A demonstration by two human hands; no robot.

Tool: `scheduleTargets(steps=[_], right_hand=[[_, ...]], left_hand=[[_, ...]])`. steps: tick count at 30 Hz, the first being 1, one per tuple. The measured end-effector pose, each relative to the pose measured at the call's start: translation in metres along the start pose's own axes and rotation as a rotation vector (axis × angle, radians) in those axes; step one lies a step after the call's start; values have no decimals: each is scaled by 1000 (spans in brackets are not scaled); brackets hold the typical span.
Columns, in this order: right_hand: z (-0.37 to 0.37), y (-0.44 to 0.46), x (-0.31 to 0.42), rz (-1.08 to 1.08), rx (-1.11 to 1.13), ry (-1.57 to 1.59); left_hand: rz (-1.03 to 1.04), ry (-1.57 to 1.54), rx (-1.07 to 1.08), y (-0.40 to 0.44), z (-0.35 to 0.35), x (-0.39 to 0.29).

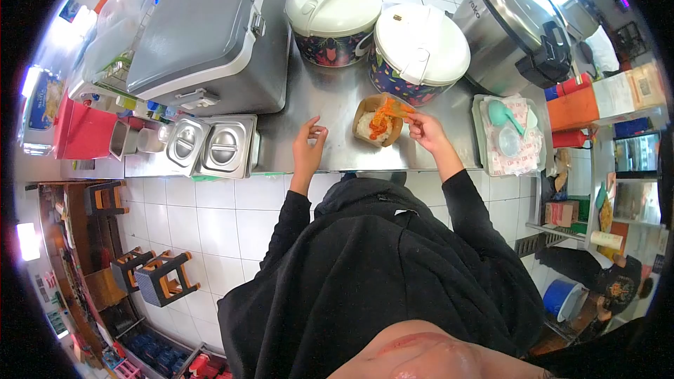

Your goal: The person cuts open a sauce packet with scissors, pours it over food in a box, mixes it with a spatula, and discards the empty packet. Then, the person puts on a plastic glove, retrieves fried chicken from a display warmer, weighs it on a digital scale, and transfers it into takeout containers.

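A brown takeaway box (360,114) stands on the steel counter in front of me. White rice (364,127) fills it, with orange-red sauce (380,125) on top. My right hand (425,133) is at the box's right side, its fingers pinched on a limp orange piece (398,109) that looks like a sauce-smeared plastic bag; its exact kind is unclear. This piece hangs over the box's back right corner. To the left of the box, apart from it, my left hand (307,146) is raised with fingers apart and holds nothing.
Two flowered rice containers (335,21) (420,45) stand behind the box. A grey cooler (203,28) and lidded steel pans (228,144) are on the left. On the right are a steel cooker (491,35) and a tray (481,133) holding a green ladle (500,114). Another person (614,277) is at far right.
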State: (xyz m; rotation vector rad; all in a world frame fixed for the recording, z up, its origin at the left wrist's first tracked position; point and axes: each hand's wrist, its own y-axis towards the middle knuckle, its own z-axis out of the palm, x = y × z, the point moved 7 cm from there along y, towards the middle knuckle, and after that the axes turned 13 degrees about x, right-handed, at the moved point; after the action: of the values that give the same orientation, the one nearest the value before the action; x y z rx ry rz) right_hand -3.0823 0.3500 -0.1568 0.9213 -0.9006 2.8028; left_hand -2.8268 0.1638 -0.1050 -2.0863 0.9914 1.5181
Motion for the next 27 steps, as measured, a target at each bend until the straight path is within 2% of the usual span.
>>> scheduleTargets(steps=[2, 3, 5, 6, 8, 9, 11, 12, 16, 18, 22, 24, 25, 27], right_hand=[[34, -22, 30, -337, 1, -490], [43, -27, 31, -336, 2, -491], [59, -39, 41, -481, -59, -642], [65, -41, 40, -481, -58, -641], [82, -50, 47, -660, -76, -857], [79, -44, 45, -661, -75, -858], [93, -36, 36, -810, -1, -1374], [92, -36, 35, -739, -33, -1340], [95, -43, 35, -772, -63, -1365], [91, -36, 30, -699, 8, -1430], [98, -52, 30, -818, 71, -1462], [104, -61, 26, -597, 94, -1489], [99, -61, 22, -598, 90, -1488], [96, -70, 17, -779, 30, -1639]], left_hand=[[-2, -13, -1, -5, 0, 2], [-4, -26, -1, -7, 0, 3], [-19, -17, 1, -10, 1, 11], [-33, -9, 5, -11, 1, 13], [-29, -4, 0, -14, 1, 13], [-26, -1, -4, -14, 1, 12], [-19, -6, -3, -13, 2, 15], [-12, -11, -4, -11, 2, 14], [-17, -1, -8, -15, 0, 9], [-51, 9, 2, -13, -1, 7], [-19, 28, 8, -20, 3, 15], [-57, -13, 46, -27, 9, 23], [-54, -13, 49, -31, 11, 24], [-124, -72, 137, -42, 21, 31]])
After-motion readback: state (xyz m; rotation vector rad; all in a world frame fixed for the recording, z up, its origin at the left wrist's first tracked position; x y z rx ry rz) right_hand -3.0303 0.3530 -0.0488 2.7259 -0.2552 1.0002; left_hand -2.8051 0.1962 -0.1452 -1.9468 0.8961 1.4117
